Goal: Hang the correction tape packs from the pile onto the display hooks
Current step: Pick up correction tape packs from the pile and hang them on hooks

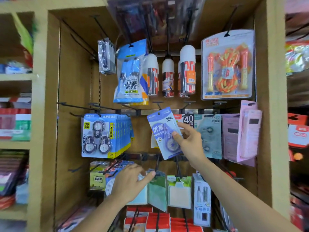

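Two bare forearms reach up from the lower edge. Right hand (pixel 189 141) pinches a light blue correction tape pack (pixel 164 133) marked 30m, thumb on its front and fingers behind its right edge. The pack is tilted to the left, and its hang hole sits just below the tip of a black display hook (pixel 158 105) on the middle rail; whether the two touch cannot be told.

Left hand (pixel 132 181) is lower, fingers loose and spread, gripping nothing, with the thumb tip against the top of a green-backed pack (pixel 157 190) on the bottom row.

Left of the held pack hangs a thick row of blue three-tape value packs (pixel 98 134); to its right are grey-green packs (pixel 210 136) and pink ones (pixel 249 131). Above hang a jump rope bag (pixel 130 77), white-capped canisters (pixel 187 71) and an orange rope blister (pixel 228 64) — all inside a brown cardboard display (pixel 75 81).
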A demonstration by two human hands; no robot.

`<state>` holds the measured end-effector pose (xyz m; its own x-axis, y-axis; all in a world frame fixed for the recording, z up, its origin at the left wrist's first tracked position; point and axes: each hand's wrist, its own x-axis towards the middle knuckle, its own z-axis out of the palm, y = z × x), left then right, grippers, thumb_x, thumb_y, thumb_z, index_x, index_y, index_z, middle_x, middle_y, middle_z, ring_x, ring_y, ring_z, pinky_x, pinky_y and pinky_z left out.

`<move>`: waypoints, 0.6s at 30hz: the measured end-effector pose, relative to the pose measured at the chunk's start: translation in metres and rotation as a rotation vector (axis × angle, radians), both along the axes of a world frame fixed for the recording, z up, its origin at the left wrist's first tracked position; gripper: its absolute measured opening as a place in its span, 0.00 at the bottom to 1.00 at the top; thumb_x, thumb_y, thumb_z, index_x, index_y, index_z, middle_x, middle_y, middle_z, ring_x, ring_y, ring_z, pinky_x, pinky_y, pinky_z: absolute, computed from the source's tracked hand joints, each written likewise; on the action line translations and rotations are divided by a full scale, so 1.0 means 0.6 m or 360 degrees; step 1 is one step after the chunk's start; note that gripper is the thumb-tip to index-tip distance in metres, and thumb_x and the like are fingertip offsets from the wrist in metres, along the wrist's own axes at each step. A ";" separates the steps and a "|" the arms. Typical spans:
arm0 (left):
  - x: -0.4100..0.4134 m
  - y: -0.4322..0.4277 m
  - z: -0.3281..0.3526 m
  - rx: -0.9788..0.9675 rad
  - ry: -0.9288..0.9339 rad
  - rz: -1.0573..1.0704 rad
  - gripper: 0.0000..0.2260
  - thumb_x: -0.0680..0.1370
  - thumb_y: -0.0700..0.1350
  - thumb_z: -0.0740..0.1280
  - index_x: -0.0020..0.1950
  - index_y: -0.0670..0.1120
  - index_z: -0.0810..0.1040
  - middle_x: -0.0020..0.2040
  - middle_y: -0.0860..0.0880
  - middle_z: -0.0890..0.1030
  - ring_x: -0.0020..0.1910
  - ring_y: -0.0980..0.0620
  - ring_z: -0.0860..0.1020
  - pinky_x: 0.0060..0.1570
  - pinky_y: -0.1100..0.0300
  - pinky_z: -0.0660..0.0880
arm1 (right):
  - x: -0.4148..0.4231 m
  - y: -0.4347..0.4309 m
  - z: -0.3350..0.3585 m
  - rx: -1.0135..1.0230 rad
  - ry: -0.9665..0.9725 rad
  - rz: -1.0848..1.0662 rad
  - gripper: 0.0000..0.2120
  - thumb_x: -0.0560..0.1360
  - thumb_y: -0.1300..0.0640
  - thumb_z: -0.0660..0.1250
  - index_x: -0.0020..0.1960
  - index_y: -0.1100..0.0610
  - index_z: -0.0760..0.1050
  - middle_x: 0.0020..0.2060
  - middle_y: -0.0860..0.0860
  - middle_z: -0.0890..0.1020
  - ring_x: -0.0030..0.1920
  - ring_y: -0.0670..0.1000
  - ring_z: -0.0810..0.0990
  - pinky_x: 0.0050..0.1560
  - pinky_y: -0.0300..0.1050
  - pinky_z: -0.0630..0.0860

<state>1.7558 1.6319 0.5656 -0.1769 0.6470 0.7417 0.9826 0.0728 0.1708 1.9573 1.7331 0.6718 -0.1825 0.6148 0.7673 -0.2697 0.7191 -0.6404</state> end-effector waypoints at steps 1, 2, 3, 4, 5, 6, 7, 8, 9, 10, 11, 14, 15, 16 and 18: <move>-0.001 0.001 -0.002 0.0009 0.0001 -0.0003 0.39 0.69 0.82 0.39 0.42 0.56 0.79 0.43 0.59 0.77 0.47 0.59 0.75 0.41 0.59 0.70 | -0.001 0.002 0.000 -0.0003 -0.0002 0.0026 0.11 0.77 0.58 0.71 0.57 0.48 0.78 0.49 0.50 0.86 0.46 0.47 0.86 0.44 0.50 0.83; -0.001 0.000 -0.003 0.0018 -0.0001 -0.0009 0.38 0.69 0.81 0.39 0.41 0.56 0.79 0.43 0.59 0.76 0.46 0.59 0.75 0.41 0.59 0.70 | -0.002 0.005 0.000 -0.0012 -0.0009 0.0035 0.11 0.77 0.58 0.71 0.56 0.47 0.78 0.48 0.49 0.86 0.45 0.47 0.86 0.44 0.50 0.83; -0.002 0.001 -0.005 0.0032 -0.0007 -0.0022 0.38 0.69 0.81 0.40 0.41 0.56 0.78 0.42 0.60 0.76 0.46 0.59 0.74 0.41 0.60 0.70 | -0.002 0.009 -0.001 -0.0025 -0.0025 0.0020 0.10 0.77 0.57 0.71 0.56 0.47 0.78 0.48 0.49 0.86 0.45 0.48 0.86 0.44 0.52 0.84; -0.002 0.001 -0.005 0.0050 -0.0007 -0.0035 0.37 0.70 0.81 0.41 0.40 0.56 0.78 0.41 0.60 0.76 0.45 0.59 0.74 0.40 0.60 0.69 | -0.004 0.014 -0.002 -0.0037 -0.0057 -0.0022 0.10 0.77 0.57 0.71 0.56 0.47 0.78 0.48 0.49 0.85 0.44 0.48 0.86 0.44 0.53 0.84; -0.002 0.001 -0.007 0.0065 -0.0004 -0.0043 0.36 0.70 0.81 0.42 0.39 0.56 0.78 0.40 0.60 0.75 0.45 0.60 0.74 0.39 0.61 0.68 | -0.005 0.020 -0.002 -0.0045 -0.0110 -0.0091 0.09 0.77 0.55 0.71 0.56 0.47 0.78 0.47 0.50 0.85 0.43 0.49 0.85 0.44 0.54 0.83; -0.002 0.001 -0.007 0.0072 0.0007 -0.0044 0.35 0.71 0.81 0.42 0.39 0.57 0.77 0.39 0.61 0.74 0.45 0.60 0.74 0.38 0.62 0.66 | -0.008 0.026 0.000 -0.0048 -0.0171 -0.0170 0.09 0.77 0.54 0.71 0.57 0.48 0.78 0.47 0.50 0.85 0.42 0.49 0.85 0.43 0.53 0.83; -0.002 0.001 -0.007 0.0075 0.0013 -0.0044 0.34 0.71 0.80 0.42 0.38 0.57 0.76 0.38 0.61 0.73 0.44 0.60 0.73 0.38 0.63 0.64 | -0.013 0.033 0.004 -0.0046 -0.0227 -0.0249 0.10 0.77 0.53 0.71 0.58 0.50 0.78 0.46 0.51 0.84 0.42 0.50 0.84 0.41 0.51 0.82; -0.002 0.001 -0.007 0.0080 0.0014 -0.0048 0.34 0.71 0.80 0.42 0.38 0.57 0.76 0.38 0.61 0.72 0.44 0.60 0.73 0.38 0.63 0.63 | -0.019 0.040 0.010 -0.0033 -0.0274 -0.0327 0.12 0.76 0.53 0.71 0.59 0.52 0.78 0.46 0.52 0.84 0.42 0.51 0.84 0.40 0.49 0.81; -0.002 0.001 -0.008 0.0088 0.0014 -0.0054 0.33 0.71 0.80 0.42 0.37 0.57 0.75 0.37 0.61 0.72 0.44 0.60 0.73 0.38 0.64 0.63 | -0.024 0.046 0.016 -0.0006 -0.0314 -0.0402 0.13 0.76 0.53 0.72 0.59 0.53 0.78 0.46 0.52 0.84 0.44 0.52 0.83 0.41 0.48 0.79; -0.002 0.001 -0.008 0.0095 0.0016 -0.0060 0.33 0.71 0.80 0.43 0.37 0.57 0.75 0.37 0.61 0.72 0.44 0.60 0.72 0.38 0.65 0.63 | -0.030 0.054 0.022 0.0036 -0.0355 -0.0473 0.14 0.75 0.54 0.72 0.60 0.54 0.78 0.47 0.52 0.84 0.45 0.53 0.83 0.43 0.48 0.79; -0.003 0.001 -0.008 0.0097 0.0012 -0.0061 0.34 0.71 0.80 0.43 0.38 0.57 0.76 0.37 0.61 0.73 0.44 0.60 0.73 0.38 0.64 0.64 | -0.037 0.062 0.027 0.0095 -0.0406 -0.0533 0.15 0.75 0.54 0.72 0.61 0.55 0.77 0.49 0.53 0.84 0.47 0.55 0.82 0.45 0.48 0.78; -0.004 0.002 -0.010 0.0106 -0.0011 -0.0050 0.36 0.71 0.80 0.44 0.40 0.55 0.80 0.41 0.61 0.77 0.45 0.60 0.74 0.40 0.62 0.68 | -0.044 0.081 0.031 0.0486 -0.0684 -0.0795 0.23 0.76 0.56 0.70 0.70 0.52 0.69 0.61 0.53 0.78 0.56 0.57 0.79 0.46 0.46 0.73; -0.004 0.002 -0.010 0.0111 -0.0015 -0.0052 0.36 0.71 0.80 0.44 0.41 0.55 0.80 0.42 0.61 0.77 0.45 0.60 0.74 0.40 0.62 0.68 | -0.043 0.086 0.031 0.0690 -0.0838 -0.0942 0.26 0.77 0.56 0.69 0.73 0.51 0.66 0.67 0.53 0.73 0.60 0.58 0.77 0.48 0.48 0.74; -0.004 0.002 -0.010 0.0115 -0.0019 -0.0055 0.36 0.71 0.80 0.44 0.41 0.55 0.80 0.42 0.61 0.77 0.45 0.60 0.74 0.40 0.62 0.67 | -0.041 0.091 0.032 0.0915 -0.1010 -0.1106 0.29 0.77 0.56 0.69 0.75 0.50 0.63 0.72 0.53 0.68 0.65 0.59 0.73 0.52 0.50 0.75; -0.004 0.002 -0.011 0.0127 -0.0026 -0.0061 0.36 0.71 0.80 0.44 0.41 0.55 0.80 0.42 0.61 0.77 0.44 0.60 0.74 0.40 0.63 0.68 | -0.039 0.098 0.036 0.1333 -0.1336 -0.1354 0.32 0.77 0.53 0.69 0.78 0.48 0.59 0.78 0.54 0.59 0.74 0.60 0.63 0.64 0.55 0.71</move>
<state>1.7535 1.6333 0.5588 -0.1656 0.5923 0.7885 0.9815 0.0208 0.1905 1.9339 1.7921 0.6933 -0.5645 0.1992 0.8011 0.6532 0.7011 0.2859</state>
